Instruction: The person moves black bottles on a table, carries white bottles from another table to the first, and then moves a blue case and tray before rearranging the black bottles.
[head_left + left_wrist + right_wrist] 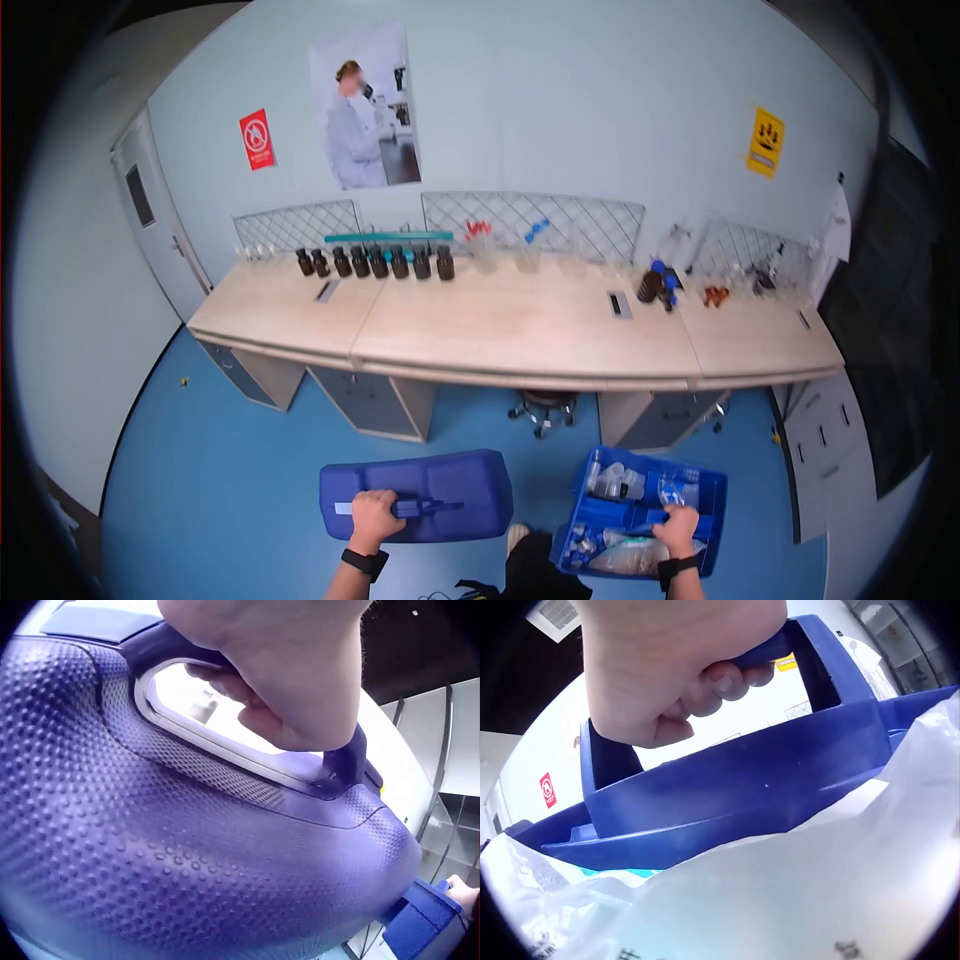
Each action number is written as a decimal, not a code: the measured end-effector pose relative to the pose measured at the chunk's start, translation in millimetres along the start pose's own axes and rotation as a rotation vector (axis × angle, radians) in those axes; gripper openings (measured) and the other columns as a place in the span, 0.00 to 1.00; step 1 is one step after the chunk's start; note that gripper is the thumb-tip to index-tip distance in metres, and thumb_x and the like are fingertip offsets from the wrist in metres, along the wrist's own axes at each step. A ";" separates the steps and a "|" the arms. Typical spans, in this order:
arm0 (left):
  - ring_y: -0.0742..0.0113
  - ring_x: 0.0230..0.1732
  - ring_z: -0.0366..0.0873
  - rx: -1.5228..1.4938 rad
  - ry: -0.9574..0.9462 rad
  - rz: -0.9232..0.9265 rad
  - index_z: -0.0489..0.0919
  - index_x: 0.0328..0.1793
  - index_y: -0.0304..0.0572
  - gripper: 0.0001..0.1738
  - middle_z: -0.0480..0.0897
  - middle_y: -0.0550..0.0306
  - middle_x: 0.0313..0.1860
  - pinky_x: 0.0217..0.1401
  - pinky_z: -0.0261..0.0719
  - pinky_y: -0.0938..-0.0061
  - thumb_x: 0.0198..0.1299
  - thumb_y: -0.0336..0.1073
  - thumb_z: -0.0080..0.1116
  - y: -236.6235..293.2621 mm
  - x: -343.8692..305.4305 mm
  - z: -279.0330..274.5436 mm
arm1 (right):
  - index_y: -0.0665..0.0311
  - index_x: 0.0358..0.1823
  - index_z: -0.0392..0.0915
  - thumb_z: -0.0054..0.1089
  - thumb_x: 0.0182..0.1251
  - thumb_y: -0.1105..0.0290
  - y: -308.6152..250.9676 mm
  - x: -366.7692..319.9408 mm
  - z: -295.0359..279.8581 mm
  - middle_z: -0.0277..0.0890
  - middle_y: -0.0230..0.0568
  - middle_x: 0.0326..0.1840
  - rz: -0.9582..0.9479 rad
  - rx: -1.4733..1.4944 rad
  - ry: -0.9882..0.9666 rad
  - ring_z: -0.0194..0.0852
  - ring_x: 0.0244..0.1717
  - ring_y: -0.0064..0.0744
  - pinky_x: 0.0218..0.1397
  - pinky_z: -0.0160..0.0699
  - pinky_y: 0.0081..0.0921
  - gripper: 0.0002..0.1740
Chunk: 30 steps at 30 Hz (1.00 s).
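My left hand (376,520) grips the top handle of a dark blue-purple plastic case (450,475) with a textured shell. In the left wrist view the fingers of the left hand (277,682) curl under the handle (345,769). To the right, my right hand (679,528) holds the central handle of an open blue carrying caddy (716,500). Clear plastic containers (615,482) and bagged items (632,556) fill its compartments. The right wrist view shows the right hand (682,667) wrapped around the caddy handle (821,660), with a white plastic bag (780,892) in front.
A long wooden bench (520,330) stands ahead against the wall. Brown bottles (400,262), glassware and blue-capped bottles (652,283) line its back. Below it are cabinets (370,400) and a wheeled stool (543,405). Blue floor (240,480) lies between the bench and me.
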<state>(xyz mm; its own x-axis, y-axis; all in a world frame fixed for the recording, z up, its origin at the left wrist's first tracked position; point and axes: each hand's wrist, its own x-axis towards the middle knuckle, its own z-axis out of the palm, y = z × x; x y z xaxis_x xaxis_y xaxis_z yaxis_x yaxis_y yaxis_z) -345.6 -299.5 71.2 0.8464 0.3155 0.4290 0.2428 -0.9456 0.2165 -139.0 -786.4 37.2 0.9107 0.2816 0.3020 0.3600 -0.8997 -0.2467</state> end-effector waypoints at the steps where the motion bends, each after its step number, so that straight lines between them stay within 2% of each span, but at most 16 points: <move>1: 0.56 0.24 0.75 -0.009 0.009 0.022 0.73 0.19 0.45 0.12 0.76 0.57 0.18 0.28 0.70 0.65 0.21 0.35 0.60 -2.4 30.0 4.0 | 0.60 0.14 0.77 0.59 0.22 0.65 -5.9 28.8 7.5 0.73 0.45 0.15 -0.026 0.067 0.076 0.73 0.21 0.46 0.30 0.72 0.35 0.10; 8: 0.57 0.25 0.76 0.011 0.009 0.043 0.74 0.19 0.45 0.12 0.76 0.57 0.19 0.29 0.71 0.67 0.22 0.36 0.60 -21.5 191.5 32.8 | 0.61 0.12 0.74 0.59 0.22 0.66 -34.0 213.8 46.3 0.72 0.44 0.15 -0.166 0.026 -0.015 0.72 0.21 0.46 0.30 0.71 0.34 0.10; 14: 0.57 0.24 0.76 -0.012 -0.012 0.084 0.74 0.20 0.44 0.12 0.76 0.56 0.18 0.28 0.72 0.67 0.22 0.35 0.60 -49.6 301.2 62.8 | 0.61 0.12 0.73 0.58 0.21 0.66 -67.7 341.7 83.7 0.72 0.44 0.15 -0.308 0.059 0.031 0.72 0.22 0.46 0.31 0.71 0.35 0.09; 20: 0.55 0.25 0.77 -0.052 -0.145 0.172 0.77 0.23 0.44 0.13 0.77 0.55 0.21 0.29 0.74 0.66 0.25 0.37 0.61 -87.7 402.9 94.8 | 0.61 0.12 0.74 0.59 0.22 0.65 -101.2 424.6 126.7 0.72 0.45 0.15 -0.290 0.090 -0.004 0.72 0.21 0.46 0.29 0.71 0.36 0.11; 24: 0.55 0.26 0.77 -0.070 -0.193 0.162 0.77 0.24 0.45 0.14 0.78 0.55 0.21 0.29 0.75 0.65 0.24 0.37 0.61 -107.8 452.4 114.0 | 0.62 0.14 0.75 0.58 0.21 0.65 -116.9 461.7 152.1 0.73 0.45 0.16 -0.255 0.076 -0.045 0.73 0.22 0.47 0.29 0.72 0.36 0.12; 30: 0.55 0.25 0.76 -0.069 -0.307 0.287 0.76 0.23 0.45 0.13 0.77 0.56 0.20 0.29 0.73 0.66 0.23 0.35 0.59 -119.0 513.0 116.0 | 0.62 0.14 0.75 0.58 0.22 0.65 -132.6 506.4 177.0 0.73 0.46 0.17 -0.244 0.081 -0.083 0.73 0.22 0.48 0.29 0.73 0.36 0.12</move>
<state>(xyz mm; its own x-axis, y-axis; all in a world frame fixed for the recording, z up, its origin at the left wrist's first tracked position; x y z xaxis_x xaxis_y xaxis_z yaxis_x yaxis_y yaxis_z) 114.7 -34.3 163.9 0.9793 -0.0082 0.2021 -0.0472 -0.9808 0.1890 310.3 -465.4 59.9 0.8075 0.5159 0.2858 0.5826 -0.7735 -0.2496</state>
